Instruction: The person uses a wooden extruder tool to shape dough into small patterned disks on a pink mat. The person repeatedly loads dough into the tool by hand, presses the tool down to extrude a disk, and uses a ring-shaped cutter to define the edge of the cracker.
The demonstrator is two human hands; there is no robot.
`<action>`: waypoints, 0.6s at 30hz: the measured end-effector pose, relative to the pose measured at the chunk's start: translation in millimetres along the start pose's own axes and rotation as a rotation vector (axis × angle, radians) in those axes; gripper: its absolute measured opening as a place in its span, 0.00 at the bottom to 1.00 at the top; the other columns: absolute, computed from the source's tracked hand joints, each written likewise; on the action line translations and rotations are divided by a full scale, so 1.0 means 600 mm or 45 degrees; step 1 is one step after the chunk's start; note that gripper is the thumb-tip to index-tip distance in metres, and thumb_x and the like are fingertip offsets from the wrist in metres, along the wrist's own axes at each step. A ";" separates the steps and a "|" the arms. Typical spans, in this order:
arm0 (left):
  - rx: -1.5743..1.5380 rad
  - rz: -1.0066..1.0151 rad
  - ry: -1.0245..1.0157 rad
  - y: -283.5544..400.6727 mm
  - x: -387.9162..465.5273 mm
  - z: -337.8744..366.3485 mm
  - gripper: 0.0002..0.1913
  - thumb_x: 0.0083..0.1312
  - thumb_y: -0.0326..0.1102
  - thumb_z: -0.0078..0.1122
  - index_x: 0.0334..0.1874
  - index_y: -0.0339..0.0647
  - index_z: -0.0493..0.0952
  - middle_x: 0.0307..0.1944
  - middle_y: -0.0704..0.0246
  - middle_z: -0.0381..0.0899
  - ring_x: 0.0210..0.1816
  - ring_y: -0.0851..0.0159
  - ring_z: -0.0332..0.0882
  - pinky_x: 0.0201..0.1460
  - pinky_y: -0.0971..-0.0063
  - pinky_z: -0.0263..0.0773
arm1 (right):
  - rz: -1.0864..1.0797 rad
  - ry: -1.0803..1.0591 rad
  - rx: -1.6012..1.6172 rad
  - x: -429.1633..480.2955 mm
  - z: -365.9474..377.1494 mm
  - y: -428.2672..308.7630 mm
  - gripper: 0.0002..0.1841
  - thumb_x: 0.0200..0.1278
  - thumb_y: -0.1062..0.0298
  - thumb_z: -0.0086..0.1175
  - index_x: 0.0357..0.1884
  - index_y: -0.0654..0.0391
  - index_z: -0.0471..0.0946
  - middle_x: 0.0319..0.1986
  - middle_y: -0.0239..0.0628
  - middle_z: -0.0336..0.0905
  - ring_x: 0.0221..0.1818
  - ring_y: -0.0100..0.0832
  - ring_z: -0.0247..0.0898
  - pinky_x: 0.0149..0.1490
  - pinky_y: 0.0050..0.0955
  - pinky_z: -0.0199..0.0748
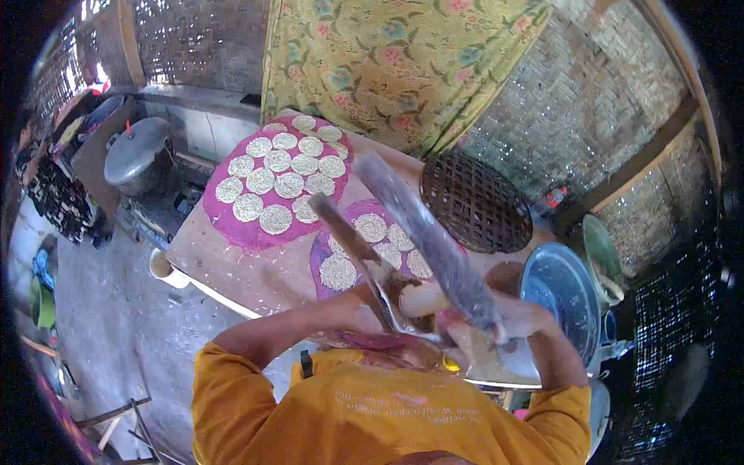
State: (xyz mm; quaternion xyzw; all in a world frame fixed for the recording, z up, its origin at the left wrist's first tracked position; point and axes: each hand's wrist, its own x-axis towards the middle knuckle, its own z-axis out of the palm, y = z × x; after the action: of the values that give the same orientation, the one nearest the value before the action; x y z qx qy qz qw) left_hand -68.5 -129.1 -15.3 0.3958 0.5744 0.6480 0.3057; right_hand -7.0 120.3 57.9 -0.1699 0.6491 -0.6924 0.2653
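Observation:
In front of my chest is a wooden hand press with two long bars. One is a blurred grey-purple bar [427, 238], the other a narrower brown bar [346, 232]. A pale cylinder [423, 299] sits between them near the lower end. My left hand [369, 314] is at the brown bar, which partly hides its fingers. At the lower end of the grey-purple bar, my right hand [517, 317] holds the press. Beneath the bars, a purple round mat [318, 279] carries several pale discs of fine strands [338, 273].
A larger magenta mat [229, 224] with more discs lies farther back on the wooden table [232, 267]. A dark woven tray [476, 203] leans by the wall. The blue basin [561, 290] stands right, a lidded metal pot [139, 154] left. A floral cloth [401, 64] hangs behind.

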 end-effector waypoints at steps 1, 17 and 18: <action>-0.204 0.109 0.008 0.005 0.003 -0.010 0.22 0.53 0.40 0.69 0.46 0.35 0.76 0.39 0.61 0.80 0.41 0.66 0.77 0.46 0.73 0.72 | 0.029 -0.107 0.332 -0.015 -0.006 0.022 0.46 0.50 0.47 0.63 0.66 0.64 0.57 0.55 0.56 0.68 0.61 0.47 0.63 0.66 0.38 0.57; -1.274 0.816 0.157 0.031 0.200 -0.089 0.49 0.60 0.76 0.33 0.75 0.51 0.35 0.64 0.59 0.60 0.56 0.59 0.68 0.61 0.62 0.62 | 0.425 0.034 1.246 -0.014 -0.048 0.289 0.49 0.47 0.44 0.62 0.66 0.64 0.56 0.57 0.54 0.66 0.61 0.48 0.62 0.67 0.45 0.53; -1.290 0.815 0.157 0.018 0.209 -0.092 0.49 0.60 0.76 0.33 0.75 0.51 0.35 0.64 0.59 0.60 0.56 0.59 0.68 0.61 0.62 0.62 | 0.419 0.059 1.285 -0.038 -0.039 0.295 0.49 0.47 0.44 0.62 0.67 0.64 0.56 0.58 0.54 0.66 0.61 0.48 0.62 0.67 0.45 0.53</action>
State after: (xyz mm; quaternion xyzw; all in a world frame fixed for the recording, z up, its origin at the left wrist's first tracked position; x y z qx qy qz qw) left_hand -178.2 -51.9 14.4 0.3159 0.0631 0.9226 0.2120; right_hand 23.9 149.8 -116.8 0.0983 0.2587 -0.8715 0.4048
